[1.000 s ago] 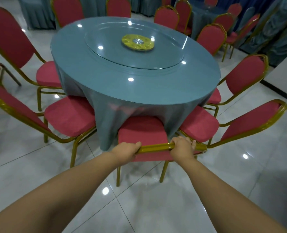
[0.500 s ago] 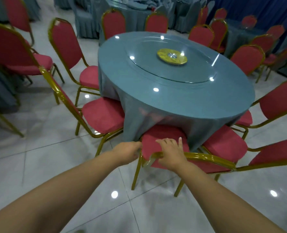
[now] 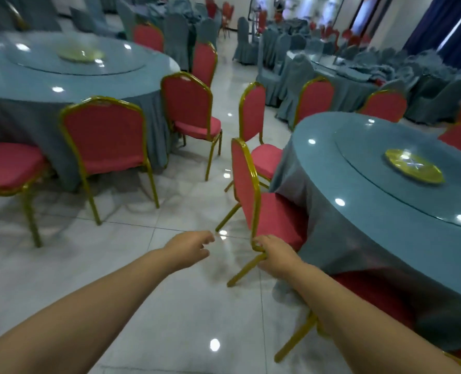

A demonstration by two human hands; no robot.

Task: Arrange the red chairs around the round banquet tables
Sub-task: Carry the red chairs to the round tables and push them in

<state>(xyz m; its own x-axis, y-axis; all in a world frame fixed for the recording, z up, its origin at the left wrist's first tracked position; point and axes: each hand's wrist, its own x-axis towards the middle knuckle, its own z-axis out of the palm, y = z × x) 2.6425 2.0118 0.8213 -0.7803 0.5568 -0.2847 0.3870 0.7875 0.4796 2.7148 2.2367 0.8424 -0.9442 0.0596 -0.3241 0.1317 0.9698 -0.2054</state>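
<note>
Gripping the gold frame of a red chair (image 3: 253, 195) tucked at the right table (image 3: 372, 190), right hand (image 3: 276, 256) clamped, left hand (image 3: 189, 245) loose and empty; far, blurry tables probably remain.

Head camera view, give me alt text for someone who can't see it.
The person's right hand grips the gold frame of a red chair pushed in at a round blue table, while the left hand hangs free with loosely curled fingers. More red chairs ring a second table across a glossy tiled aisle.
</note>
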